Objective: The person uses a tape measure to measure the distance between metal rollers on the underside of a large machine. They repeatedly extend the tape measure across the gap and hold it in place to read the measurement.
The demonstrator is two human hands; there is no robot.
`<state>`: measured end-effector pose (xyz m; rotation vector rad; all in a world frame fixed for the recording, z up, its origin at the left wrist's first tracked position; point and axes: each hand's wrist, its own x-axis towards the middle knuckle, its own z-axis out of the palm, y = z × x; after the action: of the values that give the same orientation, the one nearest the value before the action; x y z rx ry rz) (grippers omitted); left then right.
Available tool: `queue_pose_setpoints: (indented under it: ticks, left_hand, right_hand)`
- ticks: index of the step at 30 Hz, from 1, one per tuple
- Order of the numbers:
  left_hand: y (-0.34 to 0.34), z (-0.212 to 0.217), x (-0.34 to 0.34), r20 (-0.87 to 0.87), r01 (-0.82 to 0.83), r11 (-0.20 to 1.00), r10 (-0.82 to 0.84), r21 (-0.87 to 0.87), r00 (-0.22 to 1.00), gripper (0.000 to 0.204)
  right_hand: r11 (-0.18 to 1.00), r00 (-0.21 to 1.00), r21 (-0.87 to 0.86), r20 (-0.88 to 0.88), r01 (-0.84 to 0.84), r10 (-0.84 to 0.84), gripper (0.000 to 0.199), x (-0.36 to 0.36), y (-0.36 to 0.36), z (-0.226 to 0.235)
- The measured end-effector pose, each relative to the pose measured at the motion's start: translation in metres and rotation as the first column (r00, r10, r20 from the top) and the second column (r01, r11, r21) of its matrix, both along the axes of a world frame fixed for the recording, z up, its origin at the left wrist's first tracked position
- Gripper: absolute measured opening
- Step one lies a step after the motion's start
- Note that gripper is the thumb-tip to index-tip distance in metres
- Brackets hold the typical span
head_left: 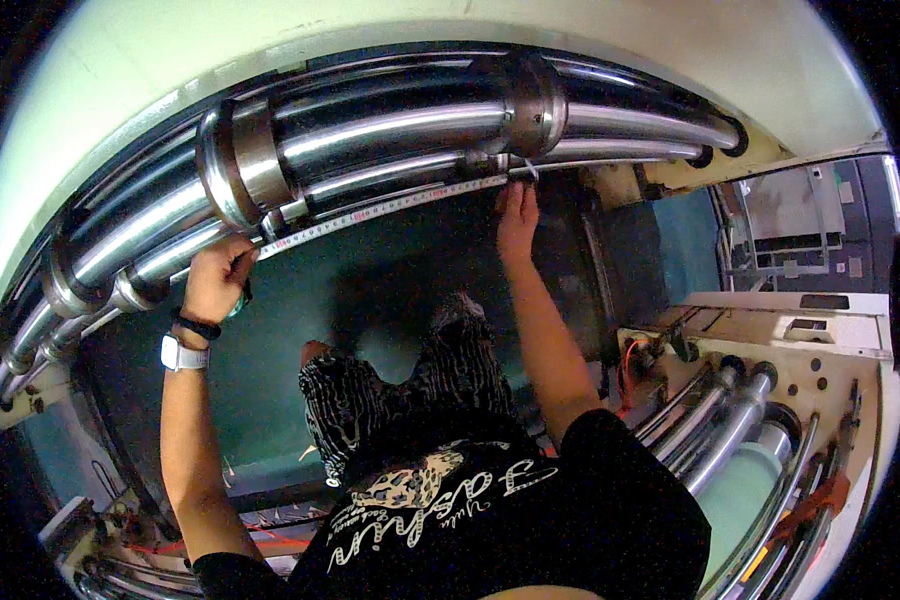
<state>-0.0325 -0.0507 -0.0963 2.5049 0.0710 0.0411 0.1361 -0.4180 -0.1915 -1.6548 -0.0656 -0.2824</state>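
A white tape measure (380, 208) with dark and red marks is drawn out along the underside of steel rollers. My left hand (220, 278) closes round its left part; a bit of teal, perhaps the case, shows below the fingers. Farther right, my right hand (517, 222) reaches up with fingers together at the tape's other end, close under a roller collar (535, 105); the thumb is hidden. Another wide collar (242, 165) rings the rollers above and right of my left hand. The tape runs taut and nearly straight between both hands.
Long chrome rollers (400, 135) span the machine under a pale cover (220, 60). Behind on the right stand more rollers (725, 425) and a pale green drum (745, 490) in a cream frame. A red hose (627, 372) loops beside it. Dark green floor (280, 400) lies underfoot.
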Motion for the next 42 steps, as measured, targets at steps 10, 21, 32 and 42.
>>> queue_pose_setpoints:
  ticks: [10, 21, 32, 42]
  left_hand:
    - [0.007, -0.008, 0.017, 0.021, 0.004, 0.972, -0.009, 0.236, 1.000, 0.017]
    - [0.002, 0.012, 0.021, -0.136, -0.028, 0.987, 0.050, 0.158, 0.989, 0.019]
    - [0.010, 0.001, 0.023, -0.107, -0.027, 0.982, 0.048, 0.185, 0.993, 0.019]
    - [0.016, -0.013, 0.026, -0.109, -0.032, 0.987, 0.050, 0.160, 0.993, 0.019]
  right_hand:
    - [1.000, 0.999, 0.023, 0.038, -0.007, 0.006, 0.015, 0.021, 0.003, 0.004]
    - [0.953, 0.994, 0.296, -0.060, -0.065, 0.087, 0.010, 0.016, 0.008, 0.027]
    - [0.964, 0.994, 0.263, -0.098, -0.028, 0.055, 0.011, 0.017, 0.009, 0.023]
    - [0.988, 0.997, 0.145, -0.058, -0.046, 0.055, 0.016, 0.033, -0.002, -0.004]
